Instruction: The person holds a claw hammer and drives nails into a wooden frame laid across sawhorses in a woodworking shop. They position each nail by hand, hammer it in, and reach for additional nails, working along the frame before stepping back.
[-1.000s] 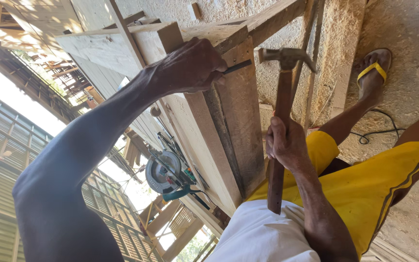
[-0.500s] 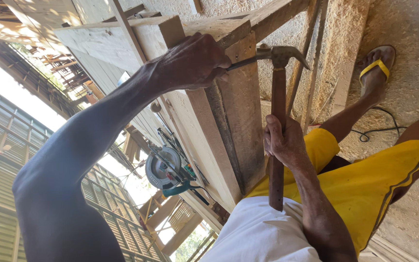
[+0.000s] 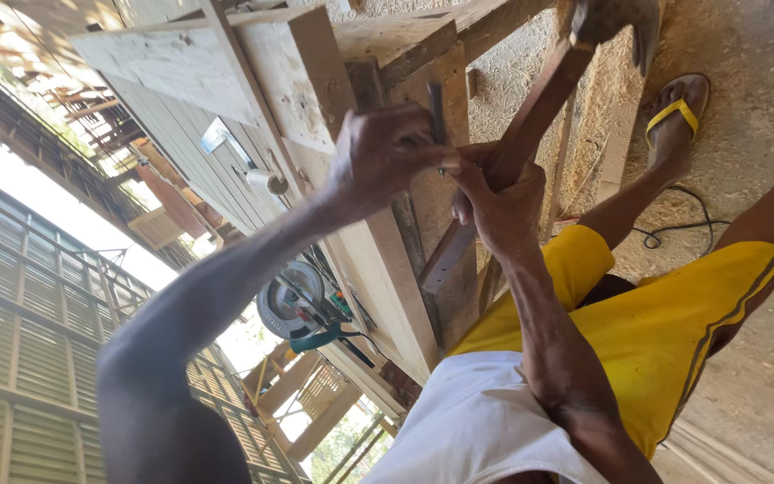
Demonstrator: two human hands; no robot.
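Since a moment ago the hammer has swung up and away — its head, which sat against the nail on the wood, is now raised at the top edge of the view, handle slanting down and left into the right hand. That hand is wrapped tight round the lower handle, fingers fully closed. Just left of it, almost touching, the left hand pinches the nail between thumb and fingertips, the other fingers curled; the nail stands nearly upright in the picture, its lower end hidden in the fingers. From the nail, the hammer head lies up and to the right. Both hands work over the wooden plank — farther down lies a circular saw.
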